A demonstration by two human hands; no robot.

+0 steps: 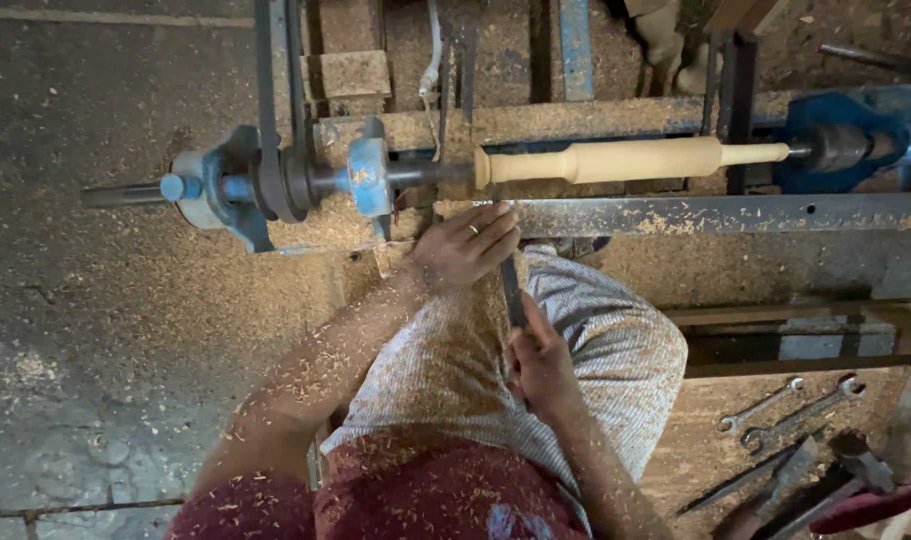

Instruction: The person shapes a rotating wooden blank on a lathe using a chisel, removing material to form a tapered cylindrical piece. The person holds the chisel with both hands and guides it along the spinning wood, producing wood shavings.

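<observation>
The person sits at a wood lathe (276, 185) seen from above, knees under the metal tool rest (716, 213). A pale turned wooden spindle (626, 160) lies level between the blue headstock bearing (368, 177) on the left and the blue tailstock (841, 145) on the right, just beyond the rest.

The left hand (466, 245) lies palm down at the near end of the rest, fingers stretched flat over the upper end of a dark turning chisel (512, 290); a ring shows on one finger. Its grip is loose and open, pressing the blade down rather than closing round it. The right hand (541, 360) sits lower, over the thigh, its grip closed round the chisel's handle end. The chisel runs from this hand up toward the spindle's left end; its tip is hidden under the left fingers.

Sawdust covers the forearms, the trousers and the floor (126, 330). Two spanners (786, 405) and other hand tools (806, 480) lie on the floor at lower right.
</observation>
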